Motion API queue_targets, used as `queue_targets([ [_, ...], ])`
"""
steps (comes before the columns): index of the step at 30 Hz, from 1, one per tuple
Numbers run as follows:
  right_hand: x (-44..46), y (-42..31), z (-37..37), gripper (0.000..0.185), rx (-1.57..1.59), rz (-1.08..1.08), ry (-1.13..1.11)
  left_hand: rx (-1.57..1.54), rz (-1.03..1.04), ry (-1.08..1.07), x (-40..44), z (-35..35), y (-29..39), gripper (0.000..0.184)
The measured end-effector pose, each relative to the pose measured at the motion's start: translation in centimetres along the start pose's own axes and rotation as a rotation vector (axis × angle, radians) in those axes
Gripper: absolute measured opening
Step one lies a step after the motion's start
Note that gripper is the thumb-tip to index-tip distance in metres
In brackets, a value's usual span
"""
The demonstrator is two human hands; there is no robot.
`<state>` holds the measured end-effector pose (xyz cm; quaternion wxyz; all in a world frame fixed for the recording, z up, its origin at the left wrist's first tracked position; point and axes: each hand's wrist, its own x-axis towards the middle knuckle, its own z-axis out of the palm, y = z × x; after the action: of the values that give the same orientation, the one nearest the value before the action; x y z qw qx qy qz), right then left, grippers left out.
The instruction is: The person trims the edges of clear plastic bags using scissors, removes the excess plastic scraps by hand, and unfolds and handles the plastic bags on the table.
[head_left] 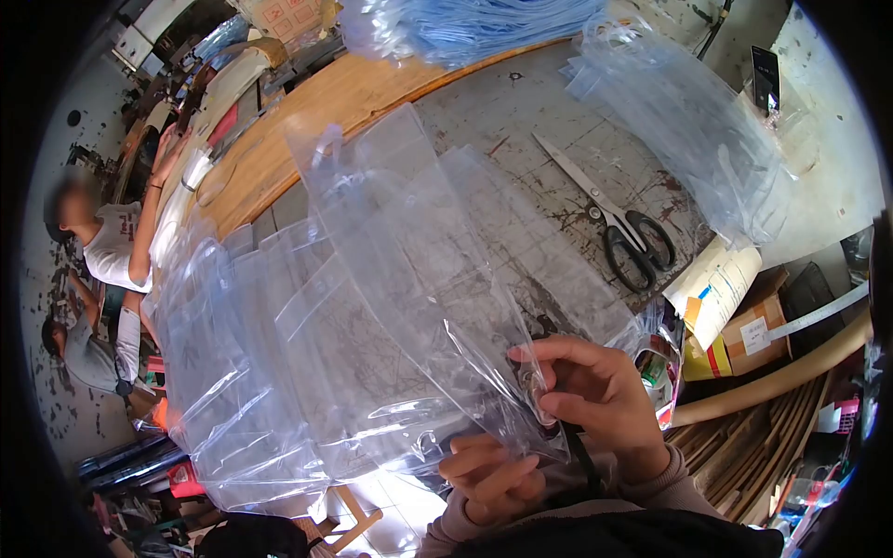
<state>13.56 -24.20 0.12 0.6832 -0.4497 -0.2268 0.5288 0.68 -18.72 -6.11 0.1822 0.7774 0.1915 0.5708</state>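
A long clear plastic piece (409,251) lies slantwise over other clear plastic sheets (251,372) on the scratched grey table. At its near end, my right hand (595,391) pinches the edge between thumb and fingers, beside a small ring-like part. My left hand (493,474) has its fingers curled against the plastic's lower corner, just left of my right hand. Black-handled scissors (614,223) lie on the table beyond my right hand, with their blades pointing away.
Blue plastic strips (474,28) are heaped on a wooden board (372,88). More clear plastic (679,121) lies at the right, near a phone (766,79). Cardboard boxes (758,330) stand below. Two people (116,242) are at the left.
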Motion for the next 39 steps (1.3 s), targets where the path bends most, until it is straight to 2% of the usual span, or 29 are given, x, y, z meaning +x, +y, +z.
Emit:
queue_targets([
  [3,0.1,0.0,-0.2,0.044,0.026,-0.016,0.037,-0.164,-0.107,-0.065,-0.5,-0.6,0.2,0.013],
  [7,0.6,-0.6,0.1,0.046,-0.007,-0.068,0.135,-0.161,-0.134,-0.113,-0.4,-0.7,0.4,0.013],
  [9,0.8,-0.6,-0.3,0.046,-0.004,-0.069,0.103,0.035,-0.108,-0.162,0.8,-1.1,1.2,0.011],
  [10,0.8,-0.6,-0.6,0.046,0.000,-0.073,0.069,0.032,-0.111,-0.165,1.4,-1.3,1.4,0.011],
  [12,0.6,-1.0,-0.9,0.046,-0.019,-0.021,0.025,0.220,0.153,-0.243,3.0,-1.9,1.3,0.013],
  [13,0.5,-1.1,-1.0,0.046,-0.037,0.029,-0.027,0.226,0.148,-0.249,4.0,-2.3,1.3,0.013],
  [15,0.7,-1.1,-0.8,0.043,0.008,0.030,0.026,0.247,0.132,-0.606,5.8,-2.6,1.2,0.008],
  [16,0.8,-1.2,-0.8,0.041,0.049,0.024,0.084,0.246,0.106,-0.563,5.9,-2.1,0.9,0.009],
  [20,1.0,-0.9,-2.2,0.036,0.081,-0.057,0.077,0.121,0.122,-0.549,5.1,-1.6,-1.0,0.013],
  [22,0.7,-1.5,-2.1,0.035,0.021,-0.152,0.150,0.074,0.081,-0.509,5.1,-1.7,-1.3,0.021],
  [23,0.4,-1.5,-2.0,0.035,0.022,-0.151,0.152,0.073,0.079,-0.511,5.1,-1.6,-1.2,0.021],
  [25,-0.9,-1.4,-1.8,0.037,-0.268,-0.096,0.074,0.069,0.059,-0.485,5.1,-1.5,-1.2,0.023],
  [27,-2.0,-0.9,-1.4,0.038,-0.224,-0.020,0.045,0.076,0.068,-0.482,4.9,-1.5,-1.3,0.023],
  [29,-2.7,-0.7,-1.1,0.038,-0.368,0.023,-0.047,0.083,0.080,-0.481,4.6,-1.6,-1.4,0.023],
  [30,-2.9,-0.5,-0.7,0.037,-0.360,0.024,0.020,0.075,0.073,-0.472,4.5,-1.6,-1.5,0.022],
  [34,-3.3,-0.3,-0.7,0.032,-0.367,-0.038,0.048,0.095,0.099,-0.463,4.2,-1.6,-1.6,0.023],
  [39,-3.4,-0.6,-0.8,0.022,-0.302,0.001,0.176,0.135,0.092,-0.480,4.2,-1.2,-1.0,0.024],
])
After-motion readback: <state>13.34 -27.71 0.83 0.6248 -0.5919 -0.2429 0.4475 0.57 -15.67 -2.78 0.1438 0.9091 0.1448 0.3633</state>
